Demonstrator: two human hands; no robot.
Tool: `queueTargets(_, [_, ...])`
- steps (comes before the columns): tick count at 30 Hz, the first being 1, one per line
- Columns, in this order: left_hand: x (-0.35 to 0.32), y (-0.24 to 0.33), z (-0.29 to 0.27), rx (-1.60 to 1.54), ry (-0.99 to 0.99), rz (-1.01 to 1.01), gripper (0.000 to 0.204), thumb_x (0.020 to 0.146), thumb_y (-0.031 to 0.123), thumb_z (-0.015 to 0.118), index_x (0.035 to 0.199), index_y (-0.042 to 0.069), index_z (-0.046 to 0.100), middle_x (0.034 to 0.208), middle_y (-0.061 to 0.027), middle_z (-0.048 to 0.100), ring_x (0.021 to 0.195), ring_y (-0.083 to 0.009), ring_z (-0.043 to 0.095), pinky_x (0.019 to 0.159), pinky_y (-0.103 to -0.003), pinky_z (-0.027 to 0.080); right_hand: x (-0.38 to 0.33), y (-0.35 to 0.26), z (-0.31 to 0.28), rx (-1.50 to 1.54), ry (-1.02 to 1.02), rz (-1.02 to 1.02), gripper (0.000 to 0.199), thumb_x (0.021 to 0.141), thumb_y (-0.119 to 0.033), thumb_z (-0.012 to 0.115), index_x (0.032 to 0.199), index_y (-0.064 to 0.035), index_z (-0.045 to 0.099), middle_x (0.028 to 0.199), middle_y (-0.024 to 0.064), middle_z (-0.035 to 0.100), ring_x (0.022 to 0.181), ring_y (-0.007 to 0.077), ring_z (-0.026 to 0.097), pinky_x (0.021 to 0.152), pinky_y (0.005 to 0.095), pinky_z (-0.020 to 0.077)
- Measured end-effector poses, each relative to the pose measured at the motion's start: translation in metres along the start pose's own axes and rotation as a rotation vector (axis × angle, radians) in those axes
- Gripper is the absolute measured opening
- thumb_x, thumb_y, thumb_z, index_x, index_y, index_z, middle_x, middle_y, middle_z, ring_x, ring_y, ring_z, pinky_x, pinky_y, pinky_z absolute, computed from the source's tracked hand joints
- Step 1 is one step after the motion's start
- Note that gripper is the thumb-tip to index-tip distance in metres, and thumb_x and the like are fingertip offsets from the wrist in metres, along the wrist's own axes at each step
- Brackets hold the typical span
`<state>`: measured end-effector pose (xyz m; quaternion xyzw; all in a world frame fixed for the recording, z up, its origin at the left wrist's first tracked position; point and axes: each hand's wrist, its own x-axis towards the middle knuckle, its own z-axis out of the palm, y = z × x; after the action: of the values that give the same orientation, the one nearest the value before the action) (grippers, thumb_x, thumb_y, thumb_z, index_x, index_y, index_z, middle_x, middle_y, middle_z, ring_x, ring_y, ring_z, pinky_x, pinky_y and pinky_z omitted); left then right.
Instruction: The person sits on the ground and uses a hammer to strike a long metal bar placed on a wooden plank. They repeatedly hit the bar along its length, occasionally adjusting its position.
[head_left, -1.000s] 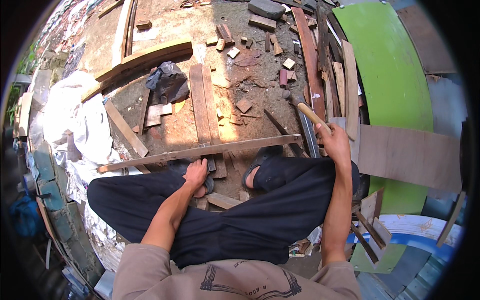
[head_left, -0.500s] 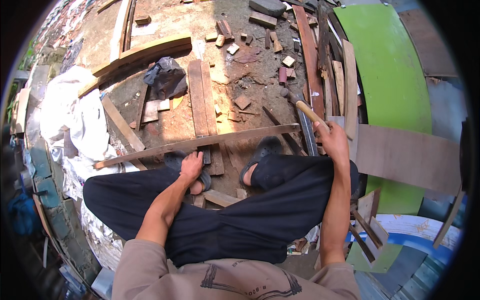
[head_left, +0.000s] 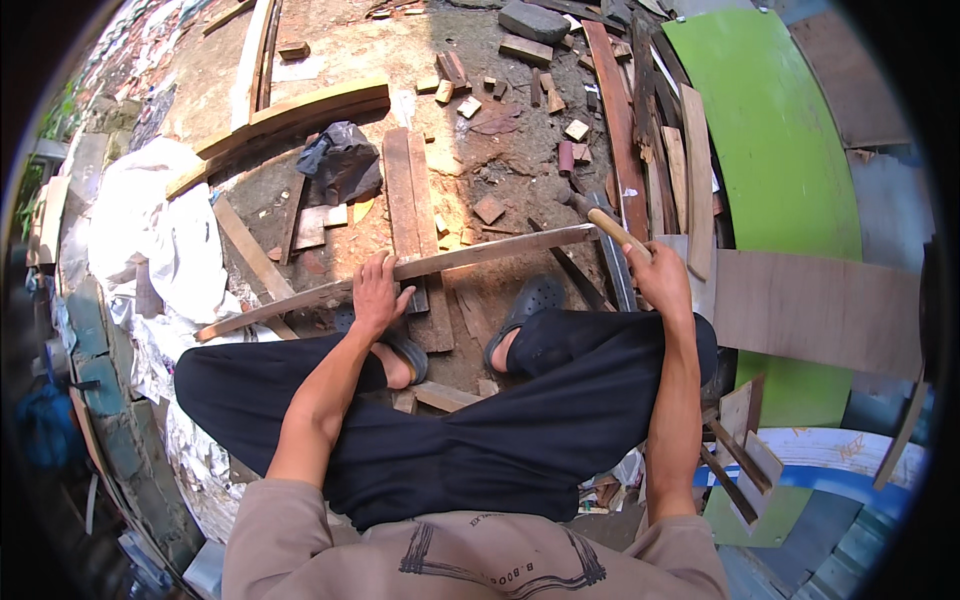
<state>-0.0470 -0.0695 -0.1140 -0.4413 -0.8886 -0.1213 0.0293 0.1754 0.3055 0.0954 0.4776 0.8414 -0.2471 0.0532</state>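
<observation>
A long, narrow wooden strip lies across in front of my legs, its left end lower than its right. My left hand rests over the strip left of its middle, fingers bent across it and thumb apart on the near side. In my right hand is a hammer, gripped by its light wooden handle with the dark head up and to the left. The hammer head hangs just beyond the strip's right end. Beneath the strip, by my left hand, sits a small dark block on a brown plank.
A black plastic bag and a thick timber lie ahead on the left, beside a white sheet. Small wood offcuts scatter the ground ahead. On the right are stacked planks, a green panel and a grey-brown board.
My left hand has moved up from the small dark block onto the wooden strip. The strip has shifted slightly, its right end rising in view. My right hand still holds the hammer, barely moved.
</observation>
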Motion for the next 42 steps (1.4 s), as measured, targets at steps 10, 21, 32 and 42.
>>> queueTargets(10, [0.008,-0.057,0.012,0.079,-0.598,-0.019,0.021,0.089,0.013,0.049,0.107,0.008,0.057,0.101,-0.0158,0.069,0.091,-0.0328,0.069,0.072,-0.043,0.056,-0.007,-0.007,-0.003,-0.040,0.012,-0.049,0.052,0.089,-0.042,0.063,0.101,0.0081,0.067,0.087,0.0289,0.067,0.088,0.0427,0.067,0.079,0.0465,0.0499])
queueTargets(21, [-0.015,-0.037,0.007,0.093,-0.631,-0.174,0.032,0.087,0.013,0.055,0.119,0.012,0.057,0.111,-0.0131,0.065,0.104,-0.0329,0.064,0.086,-0.044,0.053,-0.003,-0.018,-0.009,0.056,0.030,-0.060,0.048,0.088,-0.038,0.065,0.107,0.0059,0.067,0.090,0.0269,0.069,0.091,0.0407,0.067,0.081,0.0449,0.0506])
queueTargets(32, [0.012,0.036,-0.001,0.073,-0.857,-0.189,0.096,0.085,0.044,0.069,0.157,0.026,0.007,0.160,-0.0200,0.018,0.141,-0.0472,0.026,0.109,-0.050,0.040,0.015,-0.018,-0.013,-0.025,-0.174,-0.107,0.042,0.079,-0.039,0.070,0.106,-0.0064,0.074,0.098,0.0209,0.071,0.097,0.0359,0.068,0.089,0.0415,0.0519])
queueTargets(42, [0.013,0.045,0.009,0.050,-0.901,-0.239,0.113,0.076,0.050,0.077,0.157,0.026,0.001,0.160,-0.0224,0.011,0.145,-0.0480,0.017,0.112,-0.053,0.034,0.048,0.003,0.022,-0.151,-0.327,-0.152,0.036,0.078,-0.038,0.072,0.103,-0.0114,0.076,0.094,0.0171,0.072,0.086,0.0325,0.070,0.082,0.0388,0.0533])
